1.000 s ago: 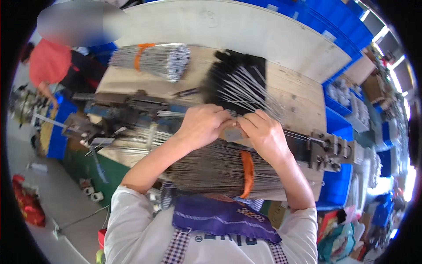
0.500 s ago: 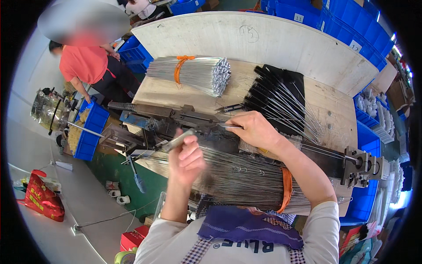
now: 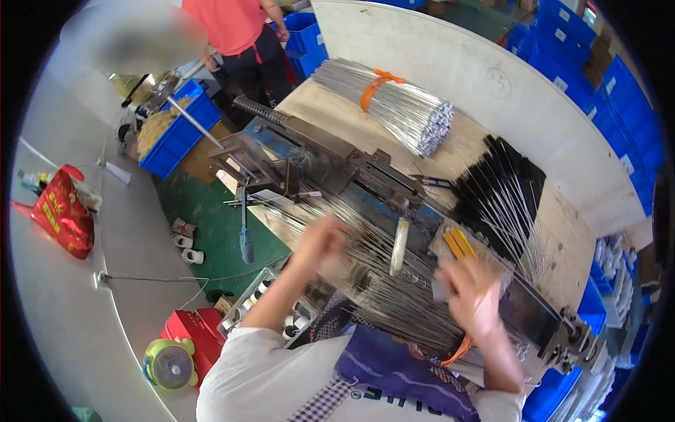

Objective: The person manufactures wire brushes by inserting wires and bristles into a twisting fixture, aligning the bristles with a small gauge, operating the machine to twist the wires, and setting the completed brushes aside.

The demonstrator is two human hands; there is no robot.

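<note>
My left hand (image 3: 320,243) is smeared by motion above the near bundle of thin metal wires (image 3: 401,302); whether it holds anything does not show. Right of it, a pale-handled lever (image 3: 399,246) slants toward me from the dark metal bench machine (image 3: 344,169), untouched by either hand. My right hand (image 3: 472,292) has curled fingers at the near edge of a clear plastic tray (image 3: 496,266); anything in them is hidden. A yellow object (image 3: 458,243) lies in that tray, just beyond the fingers. Black-bristled wire brushes (image 3: 503,193) lie fanned out behind the machine.
An orange-tied bundle of silver wires (image 3: 394,98) lies farther back, before a pale wooden board (image 3: 464,60). Dark snips (image 3: 436,181) rest near the brushes. Blue bins (image 3: 179,133) stand around the table. A person in a red shirt (image 3: 228,24) stands at the back left.
My left hand has let go of the pale handle, which now hangs from the machine. My right hand has left the machine's middle for the tray. The view has turned.
</note>
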